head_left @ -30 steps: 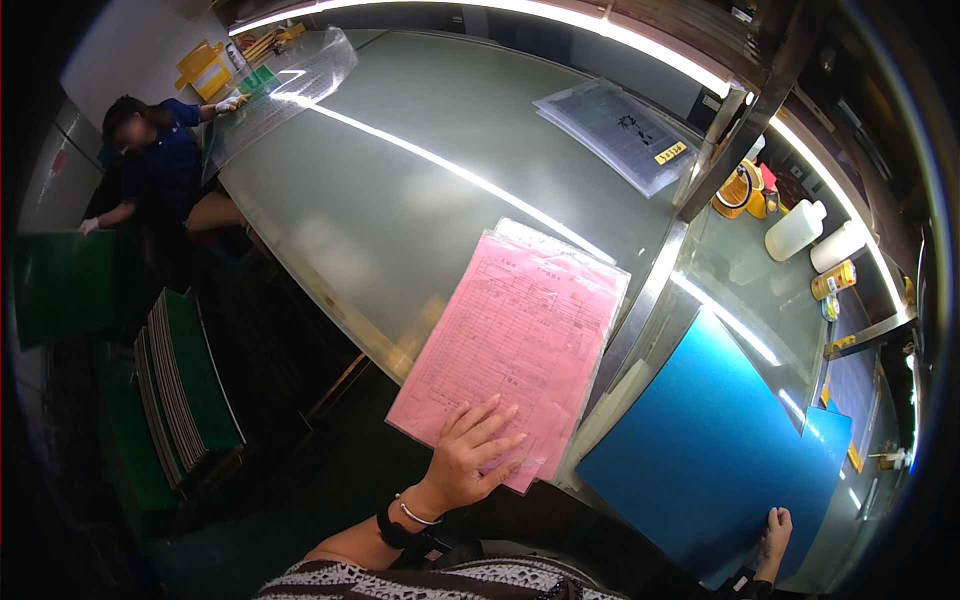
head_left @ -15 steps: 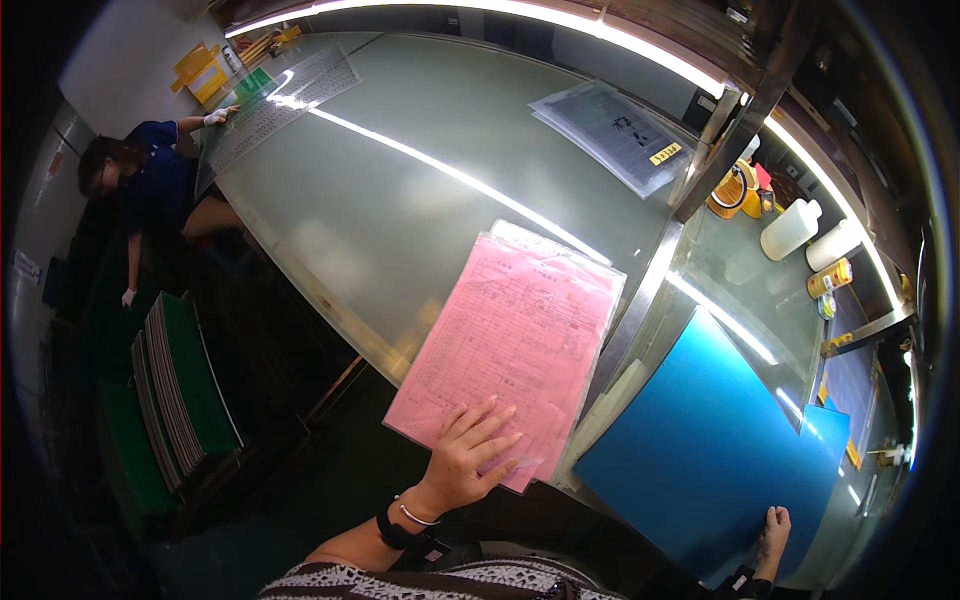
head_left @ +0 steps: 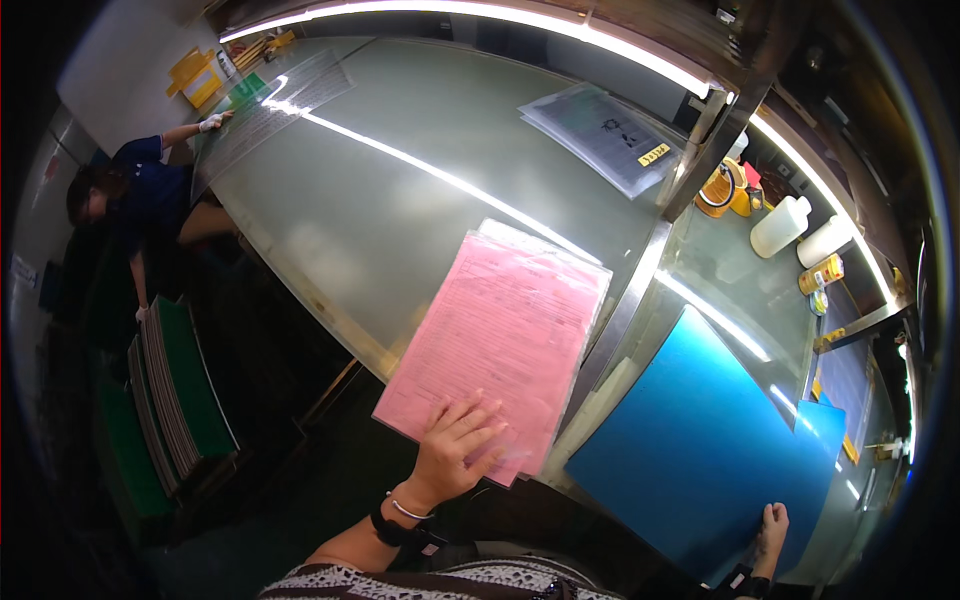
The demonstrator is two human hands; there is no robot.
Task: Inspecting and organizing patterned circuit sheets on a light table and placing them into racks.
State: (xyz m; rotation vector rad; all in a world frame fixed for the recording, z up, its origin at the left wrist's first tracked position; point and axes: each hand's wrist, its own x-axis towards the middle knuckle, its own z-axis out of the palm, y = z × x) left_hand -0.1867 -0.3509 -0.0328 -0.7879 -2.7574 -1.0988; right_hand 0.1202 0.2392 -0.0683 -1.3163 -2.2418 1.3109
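The person's hands are well apart. The left hand (head_left: 456,452), fingers spread, lies on the near end of a pink paper (head_left: 500,335), which overhangs the surface's (head_left: 345,220) near edge. The right hand (head_left: 771,535) curls against a smooth blue sheet (head_left: 680,430); whether it grips cannot be told. Fine printed lines cover the paper.

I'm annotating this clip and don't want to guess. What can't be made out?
In the head view:
Pink sheet: its fine print is blurred and too small; the left hand covers part of it.
Right hand: its own curled shape hides whether it grips the blue panel.
Co-worker's lower hand: too small and dim to tell whether it grips the green-faced boards.
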